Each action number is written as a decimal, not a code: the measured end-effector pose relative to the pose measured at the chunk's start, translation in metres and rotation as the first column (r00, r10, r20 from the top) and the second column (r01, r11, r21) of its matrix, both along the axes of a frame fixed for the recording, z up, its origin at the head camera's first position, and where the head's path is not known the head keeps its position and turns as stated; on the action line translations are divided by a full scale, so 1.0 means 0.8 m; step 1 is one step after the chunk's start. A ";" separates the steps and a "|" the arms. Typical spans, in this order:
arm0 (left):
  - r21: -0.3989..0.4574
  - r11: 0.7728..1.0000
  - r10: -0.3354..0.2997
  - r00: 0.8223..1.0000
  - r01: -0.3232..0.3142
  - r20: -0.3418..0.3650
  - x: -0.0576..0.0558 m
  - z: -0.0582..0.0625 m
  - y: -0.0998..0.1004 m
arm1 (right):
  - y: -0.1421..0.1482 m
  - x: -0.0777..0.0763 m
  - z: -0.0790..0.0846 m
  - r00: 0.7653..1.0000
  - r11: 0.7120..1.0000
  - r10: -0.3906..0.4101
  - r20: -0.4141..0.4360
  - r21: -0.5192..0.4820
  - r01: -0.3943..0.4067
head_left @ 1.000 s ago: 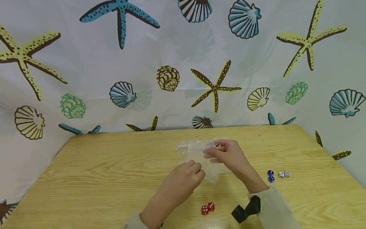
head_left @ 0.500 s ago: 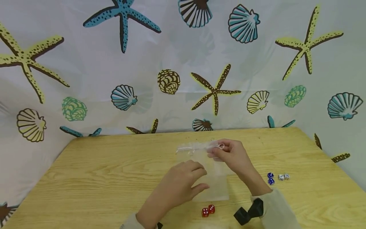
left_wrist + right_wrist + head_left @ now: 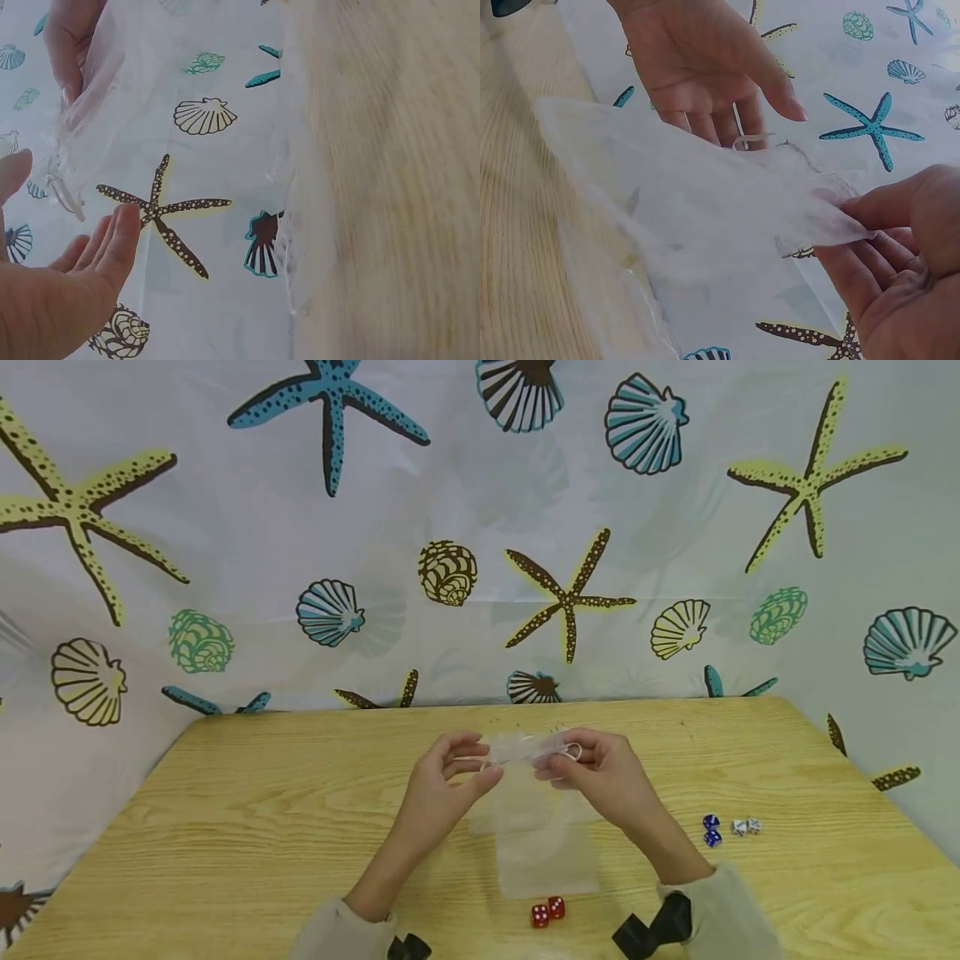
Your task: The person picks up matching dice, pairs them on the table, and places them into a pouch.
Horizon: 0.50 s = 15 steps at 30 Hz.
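Note:
A sheer white drawstring bag (image 3: 517, 793) hangs by its gathered top over the middle of the table. My right hand (image 3: 607, 772) pinches the top's right end between thumb and fingers, with a loop of white cord beside it; the right wrist view shows this pinch on the thin cloth (image 3: 705, 202). At the bag's left end is my left hand (image 3: 441, 781), thumb and fingers apart around a drawstring end (image 3: 67, 196), which shows in the gap between them in the left wrist view. More sheer cloth (image 3: 615, 315) shows below; I cannot tell whether it is a separate bag.
Two red dice (image 3: 547, 912) lie near the table's front, just below the bag. Two blue dice (image 3: 712, 831) and two white dice (image 3: 746, 827) sit to the right. Behind the wooden table (image 3: 262, 810) hangs a shell-and-starfish curtain (image 3: 480, 643).
My left hand, fingers curled low by the bag a second ago, has opened and risen to the bag's top left. The bag's lower part has unfolded downward. My right hand keeps its pinch.

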<state>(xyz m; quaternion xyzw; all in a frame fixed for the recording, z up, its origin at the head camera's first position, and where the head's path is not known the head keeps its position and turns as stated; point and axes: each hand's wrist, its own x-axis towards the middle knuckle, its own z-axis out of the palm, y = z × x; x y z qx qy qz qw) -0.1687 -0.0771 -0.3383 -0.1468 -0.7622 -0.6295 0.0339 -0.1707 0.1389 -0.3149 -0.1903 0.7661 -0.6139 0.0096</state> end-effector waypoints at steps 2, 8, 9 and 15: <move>0.069 0.995 -0.075 0.994 0.070 0.078 -0.002 0.000 -0.001 | -0.003 0.001 -0.001 1.000 1.000 0.019 -0.008 -0.007 -0.019; 0.139 0.988 -0.082 0.991 0.067 0.104 -0.002 0.000 0.004 | -0.005 0.002 -0.005 0.997 0.998 0.061 -0.052 -0.005 -0.062; 0.144 0.988 -0.062 0.994 0.048 0.093 -0.001 0.000 0.005 | -0.004 0.001 -0.006 0.996 0.998 0.065 -0.061 0.004 -0.065; 0.118 0.992 0.053 0.999 -0.051 -0.012 0.007 0.003 0.011 | -0.002 0.002 -0.007 0.991 0.995 0.076 -0.114 0.070 -0.069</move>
